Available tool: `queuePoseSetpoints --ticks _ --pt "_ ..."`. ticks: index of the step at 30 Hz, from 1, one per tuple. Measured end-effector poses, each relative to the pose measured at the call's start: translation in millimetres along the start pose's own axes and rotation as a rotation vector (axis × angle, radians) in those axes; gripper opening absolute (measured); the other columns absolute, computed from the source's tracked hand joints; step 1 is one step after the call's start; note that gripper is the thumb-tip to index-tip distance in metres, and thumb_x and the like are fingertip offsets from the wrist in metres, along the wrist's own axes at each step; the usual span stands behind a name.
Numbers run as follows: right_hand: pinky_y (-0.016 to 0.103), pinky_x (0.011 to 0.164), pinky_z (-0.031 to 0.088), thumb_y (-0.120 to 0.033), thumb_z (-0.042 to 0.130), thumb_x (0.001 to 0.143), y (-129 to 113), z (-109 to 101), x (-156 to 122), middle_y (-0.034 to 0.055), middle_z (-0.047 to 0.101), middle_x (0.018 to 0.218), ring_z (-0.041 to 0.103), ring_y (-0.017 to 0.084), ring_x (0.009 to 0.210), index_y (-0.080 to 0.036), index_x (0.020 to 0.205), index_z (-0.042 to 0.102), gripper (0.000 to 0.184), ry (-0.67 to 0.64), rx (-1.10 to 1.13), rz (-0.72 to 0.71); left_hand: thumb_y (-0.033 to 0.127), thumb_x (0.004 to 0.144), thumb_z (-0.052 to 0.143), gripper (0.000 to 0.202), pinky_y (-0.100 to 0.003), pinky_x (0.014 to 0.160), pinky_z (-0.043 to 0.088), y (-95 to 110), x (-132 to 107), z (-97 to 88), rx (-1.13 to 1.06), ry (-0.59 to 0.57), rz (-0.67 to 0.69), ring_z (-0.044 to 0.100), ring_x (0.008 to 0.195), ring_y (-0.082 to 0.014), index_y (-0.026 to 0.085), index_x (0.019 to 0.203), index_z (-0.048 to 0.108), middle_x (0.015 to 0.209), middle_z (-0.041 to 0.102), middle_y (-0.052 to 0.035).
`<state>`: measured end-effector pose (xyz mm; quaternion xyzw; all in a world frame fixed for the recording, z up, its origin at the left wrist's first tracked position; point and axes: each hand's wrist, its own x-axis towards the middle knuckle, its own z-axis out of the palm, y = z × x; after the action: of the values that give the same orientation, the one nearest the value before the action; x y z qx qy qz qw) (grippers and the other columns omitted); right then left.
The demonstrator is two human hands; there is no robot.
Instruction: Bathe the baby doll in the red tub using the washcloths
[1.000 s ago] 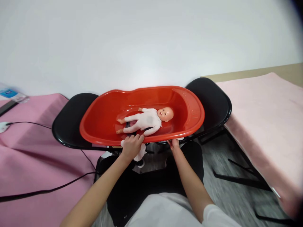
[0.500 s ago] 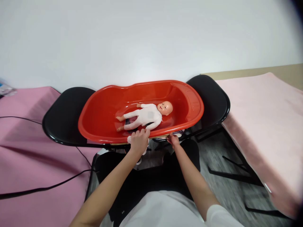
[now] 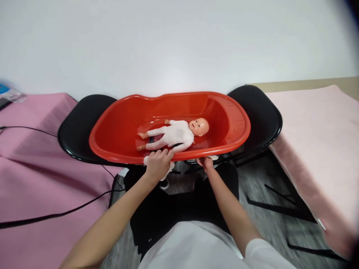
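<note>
The left hand (image 3: 159, 165) shifts leftward along the red tub (image 3: 237, 114), centre frame, gripping a white bundle (image 3: 170, 167), probably repositioning it; whether the right hand (image 3: 206, 163) grips, I cannot tell.

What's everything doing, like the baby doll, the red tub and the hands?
Baby doll: on its back, barefoot, in the tub.
Red baby bathtub: upright, across two black seats.
Left hand: curled at the near rim, something white beneath; grip unclear.
Right hand: under the near rim; grip hidden.
Darker pink cover: wrinkled.
Thick black cable: loosely curved.
</note>
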<state>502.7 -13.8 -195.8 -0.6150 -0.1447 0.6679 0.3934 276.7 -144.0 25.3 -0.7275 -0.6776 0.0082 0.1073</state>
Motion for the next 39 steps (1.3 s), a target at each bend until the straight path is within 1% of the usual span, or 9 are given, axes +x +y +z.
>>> queuePoseSetpoints --ticks 5,10,16,21,26,31,35,37,39 --pt "0.027 0.064 0.067 -0.025 0.061 0.109 5 3 2 0.0053 0.074 0.068 0.073 0.017 0.061 -0.017 0.089 0.065 0.022 0.022 0.007 -0.032 0.013 0.108 0.053 0.031 -0.042 0.075 0.038 -1 -9 -5.5 -0.007 0.042 -0.020 0.073 0.094 -0.0327 0.019 0.118 0.082 0.094 0.078 -0.0129" --pt "0.028 0.067 0.066 -0.028 0.064 0.106 7 7 1 0.0013 0.070 0.065 0.071 0.016 0.061 -0.020 0.087 0.063 0.020 0.028 0.010 -0.047 0.015 0.111 0.052 0.029 -0.042 0.074 0.037 -6 -14 -6.1 -0.029 0.023 -0.024 0.072 0.092 -0.0316 0.019 0.115 0.081 0.094 0.077 -0.0132" --pt "0.026 0.064 0.065 -0.028 0.068 0.100 -2 5 -6 0.0004 0.076 0.079 0.071 0.015 0.065 -0.020 0.103 0.068 0.009 -0.029 0.049 -0.067 0.018 0.110 0.057 0.023 -0.043 0.073 0.036 1 -23 22.7 0.006 -0.004 0.003 0.071 0.090 -0.0319 0.019 0.116 0.079 0.093 0.075 -0.0129" --pt "0.023 0.071 0.065 -0.022 0.065 0.093 -13 5 -9 -0.0016 0.080 0.092 0.074 0.014 0.078 -0.022 0.109 0.069 0.016 -0.067 0.121 -0.118 0.022 0.111 0.059 0.021 -0.043 0.072 0.036 6 -30 44.6 -0.004 0.012 0.057 0.071 0.087 -0.0294 0.018 0.115 0.079 0.090 0.075 -0.0125" --pt "0.024 0.072 0.065 -0.014 0.060 0.091 -27 2 -2 -0.0010 0.079 0.091 0.072 0.014 0.080 -0.022 0.100 0.067 0.014 -0.015 0.104 -0.164 0.018 0.110 0.057 0.028 -0.043 0.072 0.039 20 -16 39.6 -0.013 0.011 0.069 0.073 0.088 -0.0292 0.017 0.123 0.082 0.091 0.077 -0.0125" --pt "0.025 0.063 0.058 -0.014 0.069 0.090 -42 -20 0 0.0001 0.077 0.084 0.069 0.017 0.074 -0.022 0.093 0.070 0.008 0.046 -0.004 -0.182 0.017 0.111 0.056 0.035 -0.043 0.074 0.046 34 -9 34.8 -0.010 -0.054 0.076 0.076 0.091 -0.0311 0.016 0.135 0.081 0.102 0.080 -0.0155" --pt "0.028 0.076 0.060 -0.014 0.082 0.085 -35 -44 -27 0.0014 0.078 0.084 0.072 0.018 0.079 -0.020 0.089 0.073 0.012 -0.066 -0.099 -0.183 0.033 0.117 0.060 0.038 -0.041 0.081 0.054 25 -14 38.7 -0.091 -0.065 0.120 0.079 0.105 -0.0332 0.016 0.146 0.077 0.126 0.081 -0.0207" --pt "0.031 0.085 0.061 -0.012 0.092 0.075 -16 -49 -53 0.0028 0.080 0.086 0.074 0.019 0.083 -0.019 0.086 0.072 0.024 -0.142 -0.145 -0.162 0.044 0.117 0.062 0.043 -0.040 0.090 0.058 18 -15 42.0 -0.157 -0.033 0.164 0.078 0.122 -0.0353 0.017 0.147 0.077 0.144 0.076 -0.0223" --pt "0.037 0.099 0.062 -0.012 0.100 0.064 11 -43 -83 0.0070 0.084 0.102 0.079 0.023 0.100 -0.018 0.093 0.076 0.038 -0.269 -0.185 -0.148 0.049 0.116 0.064 0.046 -0.040 0.099 0.061 13 -15 46.3 -0.198 -0.003 0.205 0.074 0.136 -0.0368 0.017 0.146 0.079 0.154 0.072 -0.0217"
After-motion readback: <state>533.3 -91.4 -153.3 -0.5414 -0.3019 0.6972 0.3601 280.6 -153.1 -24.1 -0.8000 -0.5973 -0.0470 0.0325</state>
